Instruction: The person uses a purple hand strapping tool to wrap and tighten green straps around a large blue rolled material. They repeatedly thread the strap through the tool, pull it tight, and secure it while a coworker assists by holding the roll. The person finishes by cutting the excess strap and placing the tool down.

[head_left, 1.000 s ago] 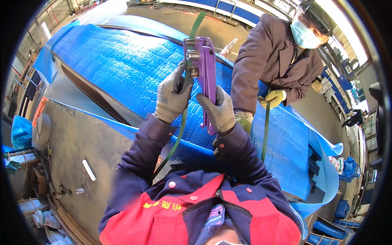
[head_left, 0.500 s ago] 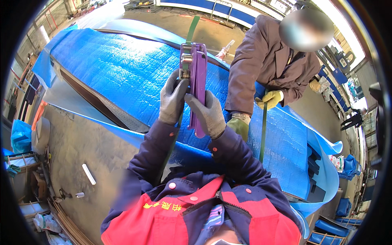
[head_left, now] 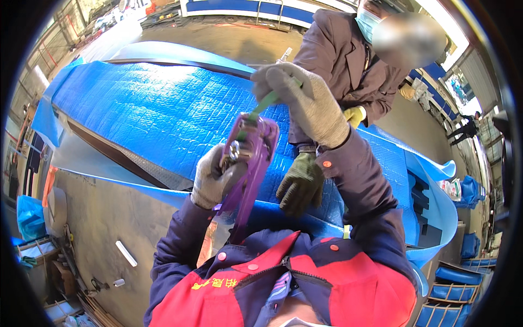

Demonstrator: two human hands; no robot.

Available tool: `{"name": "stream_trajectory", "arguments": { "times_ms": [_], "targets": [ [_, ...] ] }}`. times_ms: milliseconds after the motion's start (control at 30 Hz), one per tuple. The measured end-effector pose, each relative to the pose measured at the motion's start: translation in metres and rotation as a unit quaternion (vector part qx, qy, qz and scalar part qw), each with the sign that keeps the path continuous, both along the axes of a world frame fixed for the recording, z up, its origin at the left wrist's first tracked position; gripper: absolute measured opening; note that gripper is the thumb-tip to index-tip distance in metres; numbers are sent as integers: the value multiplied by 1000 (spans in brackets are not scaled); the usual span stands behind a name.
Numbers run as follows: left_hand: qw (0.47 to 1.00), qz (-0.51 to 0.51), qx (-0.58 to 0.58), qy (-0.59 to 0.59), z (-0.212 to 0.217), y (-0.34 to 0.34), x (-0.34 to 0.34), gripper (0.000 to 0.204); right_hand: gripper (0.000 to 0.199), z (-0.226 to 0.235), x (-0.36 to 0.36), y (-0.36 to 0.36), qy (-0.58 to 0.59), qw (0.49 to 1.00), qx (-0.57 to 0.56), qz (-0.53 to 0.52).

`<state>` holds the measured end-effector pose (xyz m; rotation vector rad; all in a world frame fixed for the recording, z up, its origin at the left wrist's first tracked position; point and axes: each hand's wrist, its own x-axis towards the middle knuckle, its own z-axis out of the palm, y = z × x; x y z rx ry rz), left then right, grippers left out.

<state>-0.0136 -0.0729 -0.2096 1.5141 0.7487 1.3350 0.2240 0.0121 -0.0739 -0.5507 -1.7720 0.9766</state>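
My left hand [head_left: 211, 179], in a grey glove, is closed around the side of a purple hand strapping tool [head_left: 258, 158] with metal rollers. The tool tilts in front of my chest, above the wrapped load. A green strap [head_left: 265, 103] comes up out of the tool's far end. My right hand [head_left: 313, 103], gloved too, is raised beyond the tool, its fingers curled around that strap. Beneath lies a long load covered in shiny blue bubble wrap [head_left: 147, 103]. Close to my right forearm, a co-worker's dark green glove [head_left: 302, 184] rests on the wrap.
The co-worker [head_left: 348, 60] in a brown jacket leans over the load's far side, a yellow glove [head_left: 355, 115] near it. Loose blue sheeting [head_left: 436, 234] sticks out at the right end. A white strip [head_left: 126, 253] lies on the floor at left. Blue-filled crates [head_left: 452, 291] stand lower right.
My right hand has left the purple tool, moved up and right, and taken hold of the green strap. The tool has come lower and nearer. The co-worker's green glove is more exposed.
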Motion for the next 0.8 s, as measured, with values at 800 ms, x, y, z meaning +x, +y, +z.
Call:
{"name": "stream_trajectory", "arguments": {
  "times_ms": [800],
  "targets": [
    [938, -75, -335, -51, -11, 37, 18, 48, 41, -32, 191, -107, -19, 899, 7, -438]
  ]
}}
